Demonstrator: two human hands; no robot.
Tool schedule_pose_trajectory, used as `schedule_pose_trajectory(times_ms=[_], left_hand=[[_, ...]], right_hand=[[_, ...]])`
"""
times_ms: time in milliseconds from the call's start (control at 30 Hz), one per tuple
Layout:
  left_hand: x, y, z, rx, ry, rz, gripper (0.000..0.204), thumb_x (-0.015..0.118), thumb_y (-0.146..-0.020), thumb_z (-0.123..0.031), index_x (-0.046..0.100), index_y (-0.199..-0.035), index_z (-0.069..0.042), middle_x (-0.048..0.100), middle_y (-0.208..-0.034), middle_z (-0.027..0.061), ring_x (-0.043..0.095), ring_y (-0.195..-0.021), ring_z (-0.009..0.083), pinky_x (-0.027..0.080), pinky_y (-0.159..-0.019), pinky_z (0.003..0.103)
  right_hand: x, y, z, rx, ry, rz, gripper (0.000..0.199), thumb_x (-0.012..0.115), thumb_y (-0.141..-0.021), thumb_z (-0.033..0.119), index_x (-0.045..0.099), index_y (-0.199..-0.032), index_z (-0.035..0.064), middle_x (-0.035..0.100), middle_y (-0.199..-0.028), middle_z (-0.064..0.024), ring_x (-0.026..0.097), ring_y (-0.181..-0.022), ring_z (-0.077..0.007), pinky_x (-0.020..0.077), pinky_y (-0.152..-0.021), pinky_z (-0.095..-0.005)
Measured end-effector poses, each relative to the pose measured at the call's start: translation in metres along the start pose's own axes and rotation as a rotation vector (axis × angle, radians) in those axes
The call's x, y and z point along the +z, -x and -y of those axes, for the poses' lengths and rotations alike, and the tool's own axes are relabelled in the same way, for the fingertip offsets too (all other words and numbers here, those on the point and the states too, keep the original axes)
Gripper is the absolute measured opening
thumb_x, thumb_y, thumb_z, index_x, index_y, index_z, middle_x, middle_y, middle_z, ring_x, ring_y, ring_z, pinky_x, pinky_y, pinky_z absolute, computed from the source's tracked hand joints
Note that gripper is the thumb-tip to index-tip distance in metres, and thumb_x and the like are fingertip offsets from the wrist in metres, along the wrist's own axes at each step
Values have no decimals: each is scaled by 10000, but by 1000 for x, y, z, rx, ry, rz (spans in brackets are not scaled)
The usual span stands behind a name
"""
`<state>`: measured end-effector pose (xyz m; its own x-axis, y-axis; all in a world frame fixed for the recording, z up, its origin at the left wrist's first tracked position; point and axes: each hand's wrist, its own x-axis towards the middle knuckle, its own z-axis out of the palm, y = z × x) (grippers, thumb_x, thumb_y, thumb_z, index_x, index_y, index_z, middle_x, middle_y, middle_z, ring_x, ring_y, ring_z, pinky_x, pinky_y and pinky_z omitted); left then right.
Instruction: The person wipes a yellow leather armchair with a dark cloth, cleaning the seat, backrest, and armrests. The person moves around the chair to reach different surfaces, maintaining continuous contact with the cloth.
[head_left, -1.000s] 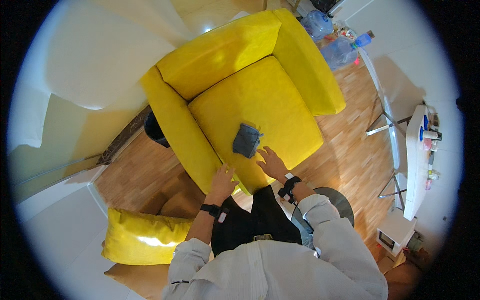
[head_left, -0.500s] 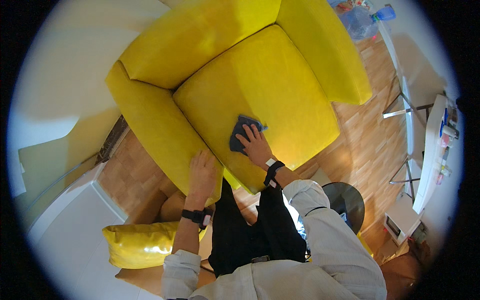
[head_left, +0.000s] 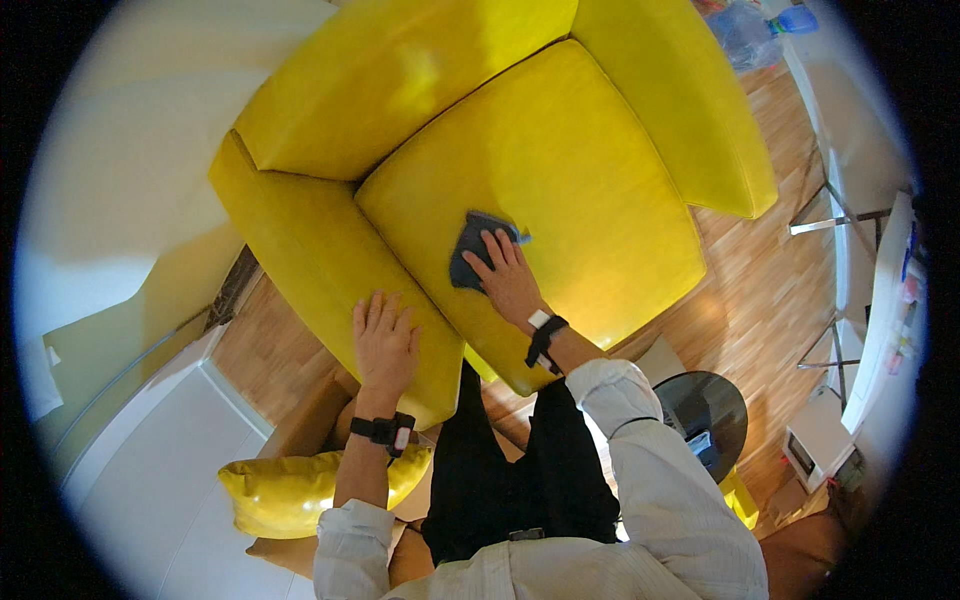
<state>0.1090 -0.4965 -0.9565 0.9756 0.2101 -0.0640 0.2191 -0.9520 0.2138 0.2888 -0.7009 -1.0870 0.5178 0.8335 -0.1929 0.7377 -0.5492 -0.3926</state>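
Observation:
A dark grey cloth (head_left: 466,246) lies on the seat cushion (head_left: 600,170) of a yellow armchair. My right hand (head_left: 511,284) presses down on the cloth with its fingers over it, holding it against the cushion. The cloth's far corner shows a small light blue bit. On the chair's left armrest (head_left: 290,240) rests my left hand (head_left: 386,345), palm down, fingers spread, holding nothing. Both wrists wear black straps.
A yellow cushion (head_left: 285,492) lies at the lower left beside a brown surface. To my right stands a round dark-topped stool or table (head_left: 715,405) with a small bluish item on it. A clear plastic bottle (head_left: 745,38) is beyond the chair, and a white table (head_left: 880,310) stands far right.
My right hand and the cloth have slid a little left and away from me over the seat. My left hand has shifted left on the armrest. The view has moved slightly too.

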Motion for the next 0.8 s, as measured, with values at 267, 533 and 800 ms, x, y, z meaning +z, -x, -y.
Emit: schedule_pose_trajectory(times_ms=[267,533,800], left_hand=[[-1,-4,-7,-33,-36,-30,287,817,-938,-223,771,-1146,-31,753,-1272,152,612,-1342,380,344,-1265,599],[-2,-6,-10,-48,8,-100,238,798,-926,-223,753,-1054,-27,742,-1144,148,622,-1292,360,354,-1263,566],[-1,-5,-10,-102,46,-30,360,802,-942,-210,736,-1250,-36,721,-1323,169,603,-1336,380,335,-1274,594]], right_hand=[[6,64,2,-133,88,115,670,623,-1039,126,514,-1675,308,262,-1816,-222,201,-1681,-483,247,-1352,-614],[10,83,8,-129,72,202,645,662,-1047,181,514,-1666,291,259,-1809,-214,213,-1666,-507,274,-1338,-624],[21,-31,40,-122,25,-19,643,714,-1018,151,545,-1634,223,294,-1773,-254,262,-1629,-537,303,-1309,-643]])
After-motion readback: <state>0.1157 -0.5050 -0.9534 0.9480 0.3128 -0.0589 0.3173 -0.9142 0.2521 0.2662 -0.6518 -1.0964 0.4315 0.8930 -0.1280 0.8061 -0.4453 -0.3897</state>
